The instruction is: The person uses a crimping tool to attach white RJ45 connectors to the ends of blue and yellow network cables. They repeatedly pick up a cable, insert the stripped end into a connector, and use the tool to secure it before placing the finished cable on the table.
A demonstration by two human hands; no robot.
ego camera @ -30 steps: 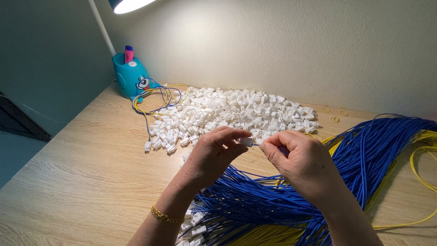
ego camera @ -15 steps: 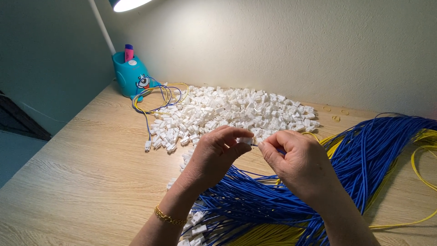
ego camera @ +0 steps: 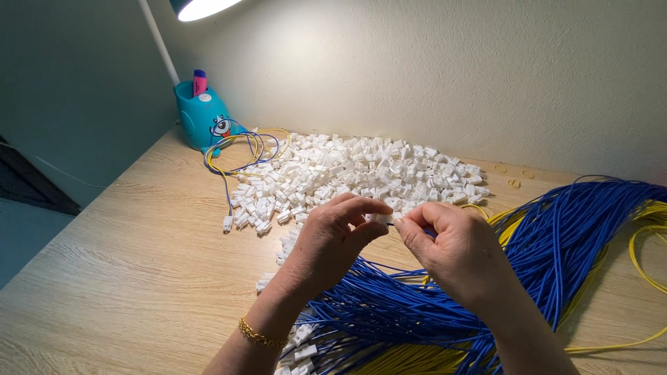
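Here, a small white connector (ego camera: 381,218) is pinched between both hands above the counter (ego camera: 125,264).

The connector is a blocky white plastic piece, held by the left hand (ego camera: 333,239) between thumb and forefinger; a blue wire (ego camera: 429,232) is pinched at its side by the right hand (ego camera: 455,250), both grips pressed tight. Most of the connector is covered by fingertips, and the wire's end cannot be made out. Behind lies a pile of like connectors (ego camera: 361,170); beneath, a blue wire bundle (ego camera: 556,243), cut off at the right edge.
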